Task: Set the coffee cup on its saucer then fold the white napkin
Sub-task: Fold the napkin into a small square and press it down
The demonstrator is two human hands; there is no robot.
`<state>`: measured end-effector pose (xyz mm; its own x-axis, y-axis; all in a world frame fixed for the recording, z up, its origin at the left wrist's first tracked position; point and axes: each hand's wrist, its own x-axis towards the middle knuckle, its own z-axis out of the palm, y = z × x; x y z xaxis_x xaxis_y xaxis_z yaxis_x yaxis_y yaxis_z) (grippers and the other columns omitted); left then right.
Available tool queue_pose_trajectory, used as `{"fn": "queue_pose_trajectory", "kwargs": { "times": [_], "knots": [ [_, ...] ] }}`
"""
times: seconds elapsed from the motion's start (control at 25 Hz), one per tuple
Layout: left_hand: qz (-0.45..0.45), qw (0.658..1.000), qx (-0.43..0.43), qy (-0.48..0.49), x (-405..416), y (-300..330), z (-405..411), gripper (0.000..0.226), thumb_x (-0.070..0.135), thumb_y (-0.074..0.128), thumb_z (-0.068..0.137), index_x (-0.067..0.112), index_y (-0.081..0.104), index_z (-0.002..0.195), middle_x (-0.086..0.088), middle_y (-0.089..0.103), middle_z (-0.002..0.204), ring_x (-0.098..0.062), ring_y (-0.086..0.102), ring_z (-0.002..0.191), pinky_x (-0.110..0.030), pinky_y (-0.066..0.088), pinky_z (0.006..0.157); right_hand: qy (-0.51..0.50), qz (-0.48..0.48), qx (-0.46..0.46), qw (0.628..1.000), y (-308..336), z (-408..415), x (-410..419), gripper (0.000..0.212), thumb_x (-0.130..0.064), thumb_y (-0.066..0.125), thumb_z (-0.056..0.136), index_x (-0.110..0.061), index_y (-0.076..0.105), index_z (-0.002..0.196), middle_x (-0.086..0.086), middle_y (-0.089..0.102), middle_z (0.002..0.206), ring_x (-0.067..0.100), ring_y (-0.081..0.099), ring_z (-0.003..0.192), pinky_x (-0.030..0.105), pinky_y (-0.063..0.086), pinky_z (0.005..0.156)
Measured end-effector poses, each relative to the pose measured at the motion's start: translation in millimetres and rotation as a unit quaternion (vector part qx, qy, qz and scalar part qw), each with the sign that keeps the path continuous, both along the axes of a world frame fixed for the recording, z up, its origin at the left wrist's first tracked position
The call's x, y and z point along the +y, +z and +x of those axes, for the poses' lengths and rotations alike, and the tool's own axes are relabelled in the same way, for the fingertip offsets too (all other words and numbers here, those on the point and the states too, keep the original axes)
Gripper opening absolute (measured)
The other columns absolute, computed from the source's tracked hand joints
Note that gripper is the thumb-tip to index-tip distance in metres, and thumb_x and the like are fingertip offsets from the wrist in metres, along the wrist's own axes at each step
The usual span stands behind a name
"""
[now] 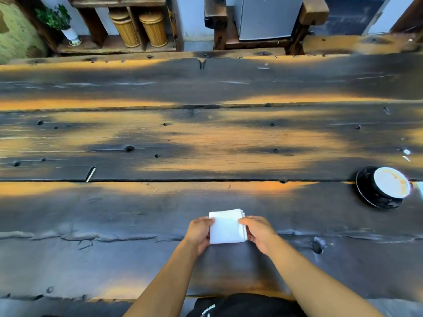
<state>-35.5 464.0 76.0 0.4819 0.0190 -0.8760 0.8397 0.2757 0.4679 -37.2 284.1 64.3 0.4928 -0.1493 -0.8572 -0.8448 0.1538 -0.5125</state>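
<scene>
A white napkin point(226, 227), folded into a small thick square, sits between my two hands just above the near part of the dark wooden table point(206, 138). My left hand point(198, 232) grips its left edge with the thumb on top. My right hand point(257, 232) grips its right edge, thumb over the top corner. Far to the right, a dark coffee cup point(389, 186) with a pale, stained inside stands on a black saucer point(366, 191).
Across the table's far edge a wooden shelf holds two bamboo canisters point(139, 26) and a small potted plant point(57, 19). A grey box point(265, 17) rests on a wooden bench at the back. A small light stick point(90, 173) lies in a plank gap at left.
</scene>
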Motion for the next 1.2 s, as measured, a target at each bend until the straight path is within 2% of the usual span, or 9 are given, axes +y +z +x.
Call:
{"fn": "queue_pose_trajectory", "kwargs": {
  "times": [0.08,0.24,0.36,0.48,0.6,0.72,0.92,1.04,1.2],
  "knots": [
    [0.003,0.999,-0.004,-0.044,-6,6,-8,0.015,0.008,0.051,0.102,0.001,0.064,0.104,-0.015,0.075,0.097,-0.028,0.073,0.086,-0.037,0.060,0.065,-0.026,0.019,-0.011,0.999,6,-13,-7,0.019,-0.003,0.066,0.089,-0.001,0.070,0.107,0.018,0.076,0.102,0.034,0.071,0.095,0.044,0.057,0.084],
    [0.016,0.996,-0.023,-0.081,-28,15,-12,0.020,0.012,0.055,0.101,-0.003,0.062,0.112,-0.019,0.074,0.104,-0.032,0.073,0.094,-0.036,0.060,0.062,-0.044,0.041,-0.038,0.997,19,-26,-33,0.021,0.001,0.062,0.091,0.001,0.069,0.110,0.020,0.075,0.107,0.036,0.070,0.098,0.036,0.057,0.073],
    [0.033,0.995,-0.033,-0.085,-52,27,-15,0.013,0.009,0.056,0.100,0.000,0.065,0.103,-0.015,0.075,0.093,-0.030,0.072,0.084,-0.037,0.061,0.063,-0.041,0.048,-0.048,0.997,21,-30,-59,0.022,0.002,0.060,0.091,0.002,0.070,0.111,0.021,0.074,0.108,0.034,0.070,0.092,0.035,0.056,0.071],
    [0.051,0.993,-0.046,-0.100,-87,34,-19,0.018,0.004,0.057,0.097,-0.005,0.065,0.111,-0.020,0.073,0.096,-0.031,0.070,0.081,-0.037,0.060,0.062,-0.029,0.055,-0.054,0.997,21,-29,-94,0.022,0.002,0.060,0.091,0.003,0.069,0.111,0.022,0.074,0.108,0.034,0.070,0.091,0.036,0.057,0.070],
    [0.068,0.993,-0.051,-0.081,-126,40,-26,0.024,-0.001,0.058,0.093,-0.007,0.066,0.115,-0.024,0.074,0.104,-0.029,0.072,0.077,-0.034,0.058,0.057,-0.004,0.068,-0.059,0.996,25,-31,-137,0.024,0.004,0.056,0.090,0.003,0.069,0.111,0.021,0.074,0.108,0.034,0.070,0.090,0.039,0.058,0.073],
    [0.089,0.994,-0.047,-0.049,-176,45,-45,0.026,0.000,0.061,0.092,-0.008,0.065,0.117,-0.022,0.075,0.099,-0.025,0.073,0.068,-0.032,0.057,0.056,0.028,0.091,-0.063,0.993,31,-42,-190,0.026,0.006,0.053,0.091,0.002,0.068,0.111,0.019,0.073,0.107,0.031,0.068,0.085,0.035,0.056,0.069],
    [0.109,0.992,-0.038,-0.052,-241,46,-64,0.019,0.001,0.061,0.093,-0.005,0.067,0.111,-0.014,0.075,0.085,-0.018,0.071,0.057,-0.028,0.055,0.052,0.041,0.098,-0.056,0.993,36,-58,-260,0.026,0.006,0.055,0.089,-0.001,0.069,0.110,0.019,0.074,0.111,0.031,0.069,0.092,0.046,0.056,0.088],
    [0.111,0.992,-0.039,-0.051,-266,47,-66,0.020,0.002,0.062,0.093,-0.004,0.066,0.112,-0.016,0.075,0.091,-0.020,0.071,0.061,-0.029,0.057,0.054,0.041,0.087,-0.055,0.994,37,-60,-286,0.025,0.006,0.055,0.089,-0.001,0.071,0.107,0.020,0.074,0.110,0.032,0.069,0.091,0.042,0.056,0.081],
    [0.095,0.993,-0.031,-0.055,-280,40,-57,0.017,0.000,0.063,0.091,-0.003,0.066,0.107,-0.015,0.077,0.087,-0.024,0.073,0.067,-0.032,0.058,0.059,0.027,0.065,-0.058,0.996,36,-58,-301,0.023,0.007,0.057,0.090,0.004,0.071,0.109,0.023,0.073,0.111,0.032,0.069,0.089,0.035,0.057,0.071]
  ]
}}
